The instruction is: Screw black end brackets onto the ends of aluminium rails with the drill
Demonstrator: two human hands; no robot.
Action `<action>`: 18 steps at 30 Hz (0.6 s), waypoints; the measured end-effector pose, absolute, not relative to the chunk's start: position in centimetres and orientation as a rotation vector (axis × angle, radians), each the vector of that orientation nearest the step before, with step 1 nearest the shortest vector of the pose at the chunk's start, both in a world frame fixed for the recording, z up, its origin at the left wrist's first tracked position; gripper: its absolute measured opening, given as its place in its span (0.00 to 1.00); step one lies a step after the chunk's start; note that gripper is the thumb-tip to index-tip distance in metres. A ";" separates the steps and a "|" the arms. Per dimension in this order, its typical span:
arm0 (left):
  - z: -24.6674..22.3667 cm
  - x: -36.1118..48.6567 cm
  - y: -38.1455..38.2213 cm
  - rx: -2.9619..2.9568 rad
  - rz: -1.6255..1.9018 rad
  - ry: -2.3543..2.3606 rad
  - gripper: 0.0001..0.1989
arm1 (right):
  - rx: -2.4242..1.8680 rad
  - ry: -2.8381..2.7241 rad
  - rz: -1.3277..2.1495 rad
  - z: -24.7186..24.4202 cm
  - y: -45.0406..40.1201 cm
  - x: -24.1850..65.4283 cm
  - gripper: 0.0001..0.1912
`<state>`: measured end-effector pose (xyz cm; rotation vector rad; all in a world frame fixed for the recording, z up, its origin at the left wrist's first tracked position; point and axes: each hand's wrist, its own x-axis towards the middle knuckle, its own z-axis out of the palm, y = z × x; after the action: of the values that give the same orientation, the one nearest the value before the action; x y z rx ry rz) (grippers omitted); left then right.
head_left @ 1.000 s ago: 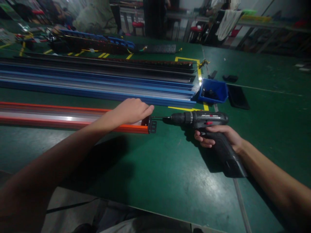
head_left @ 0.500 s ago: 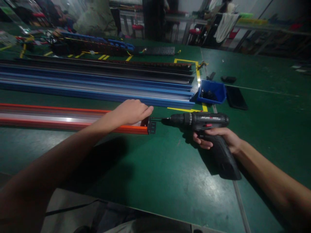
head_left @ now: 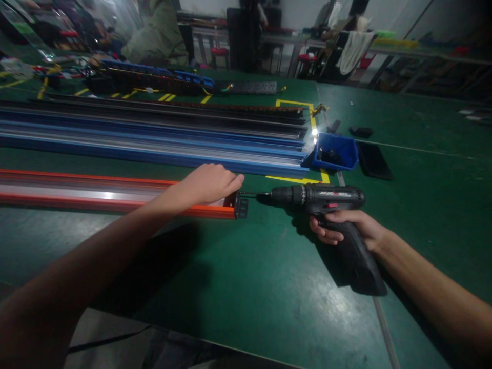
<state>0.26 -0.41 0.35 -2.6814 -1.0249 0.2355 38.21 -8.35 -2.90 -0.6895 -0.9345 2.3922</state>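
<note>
My right hand (head_left: 346, 228) is wrapped round the grip of a black cordless drill (head_left: 330, 197), which points left. Its long thin bit (head_left: 249, 193) reaches the black end cap (head_left: 241, 207) on an orange metal channel (head_left: 203, 211). Over the right end of that channel lies my left hand (head_left: 209, 183), fingers curled over its far side and thumb pointing toward the end cap. The left fingertips are hidden behind the hand. Whether the bit sits in a screw is too small to tell.
Blue channels (head_left: 154, 148) and black strips (head_left: 172, 113) lie in a stack beyond. A blue bin (head_left: 336, 151) with small black parts stands at their right end, beside a dark flat object (head_left: 374, 160). A person in a green garment (head_left: 157, 38) is across the table.
The whole view has shifted slightly, so everything appears a little lower. Both hands keep their hold, and the drill stays at the channel's end.
</note>
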 end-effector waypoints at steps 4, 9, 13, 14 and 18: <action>0.3 0.2 -0.4 -2.687 0.215 -1.015 0.20 | -0.666 -0.950 2.399 -3.0 -8.3 38.2 0.12; 0.4 0.2 -0.4 -2.667 0.262 -1.010 0.20 | -0.663 -0.942 2.400 -3.2 -8.3 38.4 0.11; 0.4 0.3 -0.5 -2.638 0.291 -1.009 0.20 | -0.678 -0.937 2.402 -3.2 -8.3 38.4 0.11; 0.4 0.3 -0.5 -2.633 0.289 -1.004 0.20 | -0.684 -0.931 2.402 -3.1 -8.2 38.4 0.11; 0.4 0.3 -0.5 -2.636 0.257 -0.970 0.20 | -0.709 -0.910 2.409 -3.1 -8.2 38.4 0.11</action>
<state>0.26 -0.53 0.38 -2.6359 -0.9704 0.2567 38.43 -8.22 -3.06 -0.7094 -0.9095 2.4091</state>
